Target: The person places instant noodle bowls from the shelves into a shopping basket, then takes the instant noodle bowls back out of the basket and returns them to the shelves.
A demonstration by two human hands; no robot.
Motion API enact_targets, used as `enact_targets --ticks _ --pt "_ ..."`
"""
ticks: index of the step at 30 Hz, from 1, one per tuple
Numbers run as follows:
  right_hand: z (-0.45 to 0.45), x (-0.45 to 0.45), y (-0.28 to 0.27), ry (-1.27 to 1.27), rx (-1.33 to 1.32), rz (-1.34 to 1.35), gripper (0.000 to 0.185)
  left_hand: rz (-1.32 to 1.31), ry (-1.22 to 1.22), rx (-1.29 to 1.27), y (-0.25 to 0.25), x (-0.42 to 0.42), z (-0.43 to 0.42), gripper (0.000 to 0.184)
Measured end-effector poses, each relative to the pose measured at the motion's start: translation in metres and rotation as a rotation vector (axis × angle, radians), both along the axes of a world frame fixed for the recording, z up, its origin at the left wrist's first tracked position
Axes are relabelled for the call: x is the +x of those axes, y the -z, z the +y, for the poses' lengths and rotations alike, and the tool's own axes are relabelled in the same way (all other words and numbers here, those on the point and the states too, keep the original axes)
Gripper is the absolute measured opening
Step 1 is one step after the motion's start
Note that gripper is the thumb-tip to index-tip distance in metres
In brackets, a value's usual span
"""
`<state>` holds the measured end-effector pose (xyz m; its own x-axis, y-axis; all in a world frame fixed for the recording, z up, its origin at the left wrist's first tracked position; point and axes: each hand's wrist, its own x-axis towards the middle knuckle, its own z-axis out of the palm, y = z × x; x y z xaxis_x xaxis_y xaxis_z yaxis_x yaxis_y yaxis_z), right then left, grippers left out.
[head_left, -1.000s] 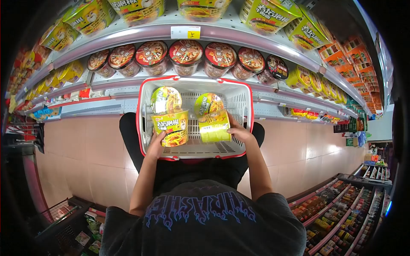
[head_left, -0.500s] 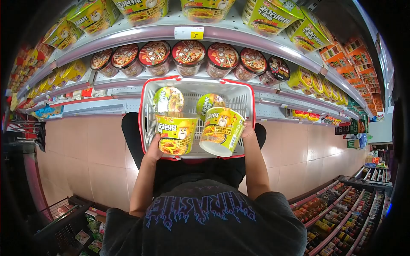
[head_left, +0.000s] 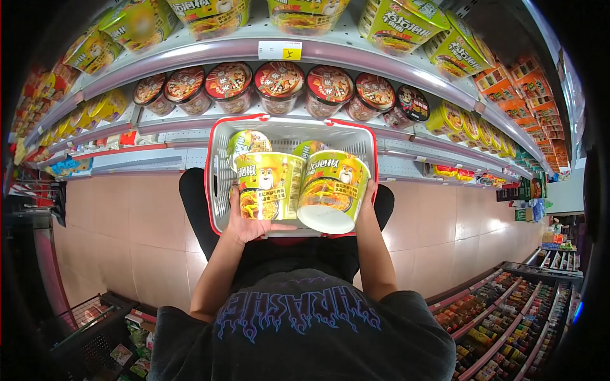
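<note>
My left hand (head_left: 249, 219) grips a green-yellow instant noodle cup (head_left: 269, 184) from its left side and underneath, thumb up along the wall. A matching noodle cup (head_left: 333, 190) is in my right hand (head_left: 366, 197), its white base tilted toward me and the fingers mostly hidden behind it. The two cups are side by side above a grey plastic shopping basket (head_left: 218, 136) with red trim, which rests across my lap. Behind them, inside the basket, more green noodle cups (head_left: 249, 141) show partly.
Ahead, a shelf (head_left: 190, 54) carries large green noodle cups (head_left: 403, 24); below it stands a row of red-lidded cups (head_left: 279, 79). A price tag (head_left: 279, 50) hangs on the shelf edge. Racks of small goods (head_left: 502, 317) stand behind at right, over a tiled floor (head_left: 432, 222).
Both held cups have come closer together and toward the camera. My left hand has shifted under its cup, which now covers more of the cups in the basket.
</note>
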<state>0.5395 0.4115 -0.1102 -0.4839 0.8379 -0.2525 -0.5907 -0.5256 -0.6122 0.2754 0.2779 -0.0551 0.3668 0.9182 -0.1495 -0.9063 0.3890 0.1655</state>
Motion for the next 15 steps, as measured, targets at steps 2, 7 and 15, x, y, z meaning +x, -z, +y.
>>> enact_targets --ticks 2,7,15 --pt "-0.004 -0.004 -0.009 0.045 -0.061 -0.054 0.080 -0.030 -0.011 0.003 -0.005 0.003 0.000 0.097" --pt "0.001 -0.009 0.001 0.062 -0.040 -0.115 0.073 -0.027 -0.063 0.009 -0.009 0.000 0.000 0.102" --pt "-0.014 -0.034 -0.050 -0.050 0.052 0.021 0.046 -0.011 -0.127 0.019 -0.017 -0.013 0.001 0.105"
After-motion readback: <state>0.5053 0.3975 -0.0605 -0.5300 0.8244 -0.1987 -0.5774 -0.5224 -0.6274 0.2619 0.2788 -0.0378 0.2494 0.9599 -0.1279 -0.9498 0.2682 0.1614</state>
